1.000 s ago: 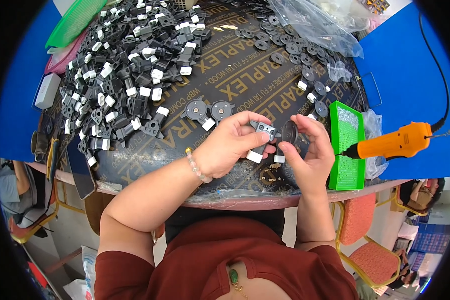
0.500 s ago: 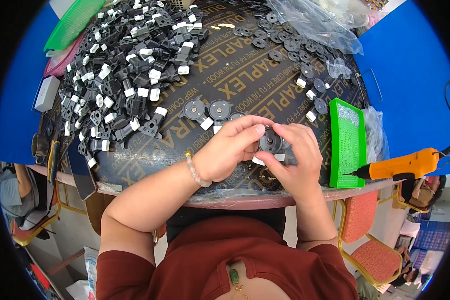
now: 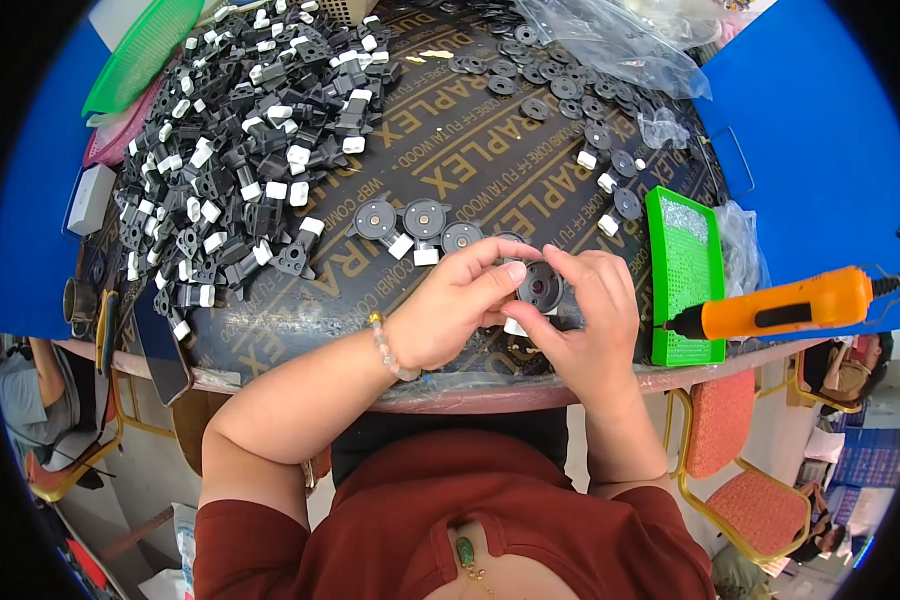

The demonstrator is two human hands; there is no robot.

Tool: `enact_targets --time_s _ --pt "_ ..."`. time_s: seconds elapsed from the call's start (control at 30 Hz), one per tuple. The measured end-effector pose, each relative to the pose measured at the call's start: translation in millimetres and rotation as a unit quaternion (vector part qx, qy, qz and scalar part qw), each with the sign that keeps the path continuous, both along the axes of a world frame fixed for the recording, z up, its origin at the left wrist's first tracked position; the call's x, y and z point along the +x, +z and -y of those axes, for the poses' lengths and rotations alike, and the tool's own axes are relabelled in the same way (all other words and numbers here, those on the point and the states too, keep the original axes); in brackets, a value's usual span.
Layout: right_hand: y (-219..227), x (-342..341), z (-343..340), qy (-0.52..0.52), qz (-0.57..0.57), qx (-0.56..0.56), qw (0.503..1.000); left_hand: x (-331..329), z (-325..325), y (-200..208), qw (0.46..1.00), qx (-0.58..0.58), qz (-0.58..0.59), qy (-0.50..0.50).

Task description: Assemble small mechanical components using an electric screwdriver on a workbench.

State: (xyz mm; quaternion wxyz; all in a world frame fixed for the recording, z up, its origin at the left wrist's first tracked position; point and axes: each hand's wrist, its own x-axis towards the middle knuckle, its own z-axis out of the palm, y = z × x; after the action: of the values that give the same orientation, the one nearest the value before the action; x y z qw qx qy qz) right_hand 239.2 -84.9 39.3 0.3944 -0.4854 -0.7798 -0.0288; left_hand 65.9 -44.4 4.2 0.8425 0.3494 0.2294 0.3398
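Near the front edge of the table I hold a round black plastic part (image 3: pixel 542 287) with a white end piece below it. My left hand (image 3: pixel 457 299) pinches it from the left, thumb and fingertips at its rim. My right hand (image 3: pixel 598 306) grips the same part from the right, with its thumb low and index finger on top. Some of the part is hidden by my fingers. Just beyond my left hand sit several black round assemblies (image 3: pixel 425 218) with white ends, in a row.
At left lies a big heap of black brackets with white ends (image 3: pixel 260 150). Loose black discs (image 3: pixel 568 88) and clear plastic bags (image 3: pixel 630 45) are at the far right. A green tray (image 3: pixel 655 270) with small shiny pieces stands right, beside an orange electric screwdriver (image 3: pixel 820 303).
The orange screwdriver has swung slightly left and up, its tip now at the tray's left wall. The view has shifted a little. Both hands keep hold of the round part.
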Motion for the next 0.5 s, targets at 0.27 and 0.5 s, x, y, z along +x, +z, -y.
enact_targets --time_s 0.27,0.5 --pt "-1 4 2 0.002 -0.006 -0.009 1.0 -1 1 -4 1.0 -0.003 0.007 -0.009" --pt "8 8 11 0.035 -0.022 0.035 0.999 -5 -3 -1 0.99 0.085 -0.107 -0.036"
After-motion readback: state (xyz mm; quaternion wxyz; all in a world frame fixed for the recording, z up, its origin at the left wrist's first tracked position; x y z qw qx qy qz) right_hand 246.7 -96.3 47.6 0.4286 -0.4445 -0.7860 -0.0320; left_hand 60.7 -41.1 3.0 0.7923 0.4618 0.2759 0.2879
